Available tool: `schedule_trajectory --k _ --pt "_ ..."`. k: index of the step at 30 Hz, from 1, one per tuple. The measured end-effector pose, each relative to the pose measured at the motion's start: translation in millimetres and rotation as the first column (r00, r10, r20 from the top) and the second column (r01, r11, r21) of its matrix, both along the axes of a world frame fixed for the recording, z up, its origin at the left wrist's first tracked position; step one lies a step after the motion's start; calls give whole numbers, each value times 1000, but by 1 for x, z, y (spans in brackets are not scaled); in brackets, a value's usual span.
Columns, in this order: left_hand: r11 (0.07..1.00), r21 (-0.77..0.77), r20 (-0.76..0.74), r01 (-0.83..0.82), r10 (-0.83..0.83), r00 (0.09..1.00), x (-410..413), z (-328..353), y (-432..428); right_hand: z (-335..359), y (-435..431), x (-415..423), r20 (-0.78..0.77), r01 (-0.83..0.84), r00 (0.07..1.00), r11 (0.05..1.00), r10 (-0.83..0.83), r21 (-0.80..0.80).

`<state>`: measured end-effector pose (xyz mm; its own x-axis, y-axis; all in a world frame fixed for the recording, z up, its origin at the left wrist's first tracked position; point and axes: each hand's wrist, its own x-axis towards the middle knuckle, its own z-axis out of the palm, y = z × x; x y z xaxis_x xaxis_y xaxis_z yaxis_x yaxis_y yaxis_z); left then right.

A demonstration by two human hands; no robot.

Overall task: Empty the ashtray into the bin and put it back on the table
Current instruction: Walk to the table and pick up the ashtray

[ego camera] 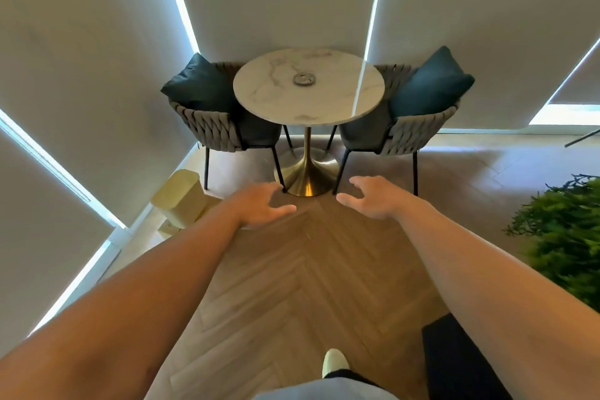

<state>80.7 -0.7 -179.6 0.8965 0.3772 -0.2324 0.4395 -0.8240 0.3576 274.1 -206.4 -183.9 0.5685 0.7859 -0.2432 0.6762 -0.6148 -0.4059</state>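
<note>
Well ahead of both empty, spread-fingered hands, left hand (259, 206) and right hand (373, 196), the ashtray (304, 79) is sitting near the middle of the round marble table (341, 107); a pale bin (177, 196) is standing just beside the left forearm.

I see the ashtray (304, 79) resting near the middle of the round table (266, 101). My left hand (259, 208) and right hand (373, 198) hover empty, fingers (345, 200) spread, well short of the table.

Small round grey ashtray (304, 79), sitting flat and upright near the centre of the round white marble worktop (276, 97), contents too small to make out, pale yellow-green bin (178, 196) with rounded corners standing on the floor, left of the worktop's base
</note>
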Motion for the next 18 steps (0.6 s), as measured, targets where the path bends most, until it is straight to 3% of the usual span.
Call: schedule_trajectory --k 18 --pt "986 -146 -180 -79 52 982 110 -42 65 -71 84 124 -176 -96 982 979 63 -182"
